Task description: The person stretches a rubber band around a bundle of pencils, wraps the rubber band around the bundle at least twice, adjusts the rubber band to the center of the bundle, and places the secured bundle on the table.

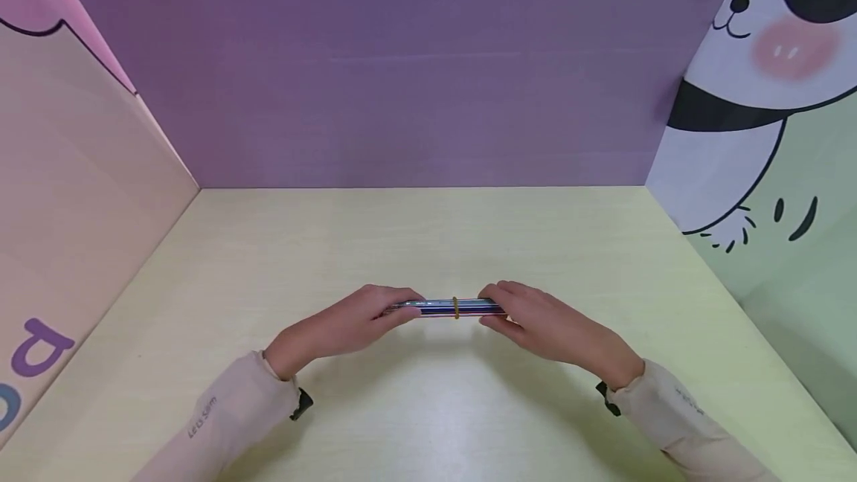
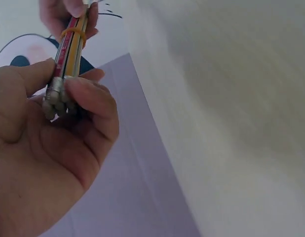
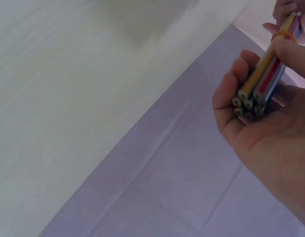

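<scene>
A bundle of pencils (image 1: 438,308) is held level above the table between both hands, bound near its middle by a yellow rubber band (image 1: 457,308). My left hand (image 1: 361,320) grips one end, where the left wrist view shows metal ferrules and eraser tips (image 2: 57,106) pointing toward the palm. At the other end my right hand (image 1: 545,322) holds the bundle between thumb and fingers. In the right wrist view the flat, unsharpened pencil ends (image 3: 248,103) stick out past the fingers. Red and yellow barrels show among the several pencils; the inner ones are hidden.
Below the hands lies a pale wooden tabletop (image 1: 428,244), with shadows of both arms on it. A purple panel (image 1: 428,65) stands at the back. A pinkish panel (image 1: 80,192) rises on the left, and one with a panda drawing (image 1: 770,169) on the right.
</scene>
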Available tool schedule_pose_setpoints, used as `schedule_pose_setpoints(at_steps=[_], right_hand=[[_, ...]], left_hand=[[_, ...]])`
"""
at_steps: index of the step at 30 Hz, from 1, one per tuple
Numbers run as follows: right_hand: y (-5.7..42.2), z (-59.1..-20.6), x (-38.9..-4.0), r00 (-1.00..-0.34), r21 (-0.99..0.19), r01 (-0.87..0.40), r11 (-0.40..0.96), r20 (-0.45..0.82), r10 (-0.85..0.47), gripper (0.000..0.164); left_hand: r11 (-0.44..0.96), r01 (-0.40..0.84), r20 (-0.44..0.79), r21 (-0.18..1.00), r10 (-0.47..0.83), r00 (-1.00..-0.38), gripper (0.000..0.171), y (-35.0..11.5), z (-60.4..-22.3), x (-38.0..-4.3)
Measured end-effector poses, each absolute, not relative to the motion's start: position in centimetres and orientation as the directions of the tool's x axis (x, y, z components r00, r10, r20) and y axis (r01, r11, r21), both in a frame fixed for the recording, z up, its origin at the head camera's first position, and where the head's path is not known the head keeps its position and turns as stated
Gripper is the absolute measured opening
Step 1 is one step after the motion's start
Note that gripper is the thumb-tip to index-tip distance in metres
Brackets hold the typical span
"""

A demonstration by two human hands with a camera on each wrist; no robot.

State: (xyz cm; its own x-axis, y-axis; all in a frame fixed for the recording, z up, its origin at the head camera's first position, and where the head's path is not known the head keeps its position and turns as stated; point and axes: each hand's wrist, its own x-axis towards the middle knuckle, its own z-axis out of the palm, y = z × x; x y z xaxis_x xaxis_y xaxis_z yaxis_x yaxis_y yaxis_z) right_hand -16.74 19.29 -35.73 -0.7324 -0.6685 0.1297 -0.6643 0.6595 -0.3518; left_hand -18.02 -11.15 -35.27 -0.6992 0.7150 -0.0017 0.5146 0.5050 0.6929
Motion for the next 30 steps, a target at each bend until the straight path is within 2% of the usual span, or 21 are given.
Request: schedule_pose_setpoints(at_steps=[3, 8, 14, 18, 30], right_hand=[[19.6, -35.7, -17.8, -0.754, -0.439, -0.617, 0.654, 0.088, -0.651, 0.020], [19.9, -36.0, -20.2, -0.773, -0.554, -0.552, 0.623, 0.061, -0.632, 0.016], [19.5, -36.6, -22.5, -0.812, -0.585, -0.494, 0.643, 0.045, -0.582, 0.013], [19.3, -37.0, -23.2, -0.809, -0.573, -0.496, 0.652, 0.031, -0.588, 0.013], [19.2, -37.6, -23.4, -0.817, -0.563, -0.466, 0.683, -0.023, -0.577, 0.012]], left_hand=[[0.571, 0.635, 0.093, 0.520, 0.701, -0.707, 0.027, -11.1, -35.2, -18.4], [0.640, 0.670, 0.162, 0.376, 0.666, -0.728, 0.023, -10.8, -35.5, -19.6], [0.712, 0.629, 0.151, 0.312, 0.616, -0.773, 0.016, -10.1, -36.0, -21.1], [0.738, 0.611, 0.123, 0.287, 0.604, -0.787, 0.017, -10.0, -36.6, -21.5], [0.756, 0.604, 0.093, 0.253, 0.602, -0.793, 0.018, -9.4, -37.7, -21.6]])
